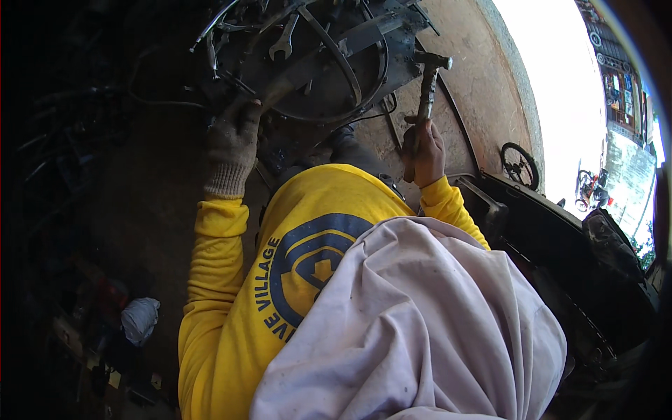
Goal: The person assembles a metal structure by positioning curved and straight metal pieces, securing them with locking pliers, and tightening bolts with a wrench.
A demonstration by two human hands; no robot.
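My right hand [425,152] is bare and wrapped round the handle of a hammer [427,94]. The hammer stands with its head away from me, beside the right edge of a round metal worktable [315,112]. My left hand [232,143], in a dirty knitted glove, is closed at the near left edge of that table. Its thumb and fingers grip the end of a flat metal bar [308,70], which runs across the tabletop toward the far right. A curved metal strip [339,56] crosses the bar. An open-ended wrench [283,38] lies farther back.
Several metal tools and rods [213,42] crowd the table's far left. Long rods [455,119] lie on the floor at right, near a wheel [519,166] and a dark metal body [546,224]. A white bag [140,320] sits at lower left in deep shade.
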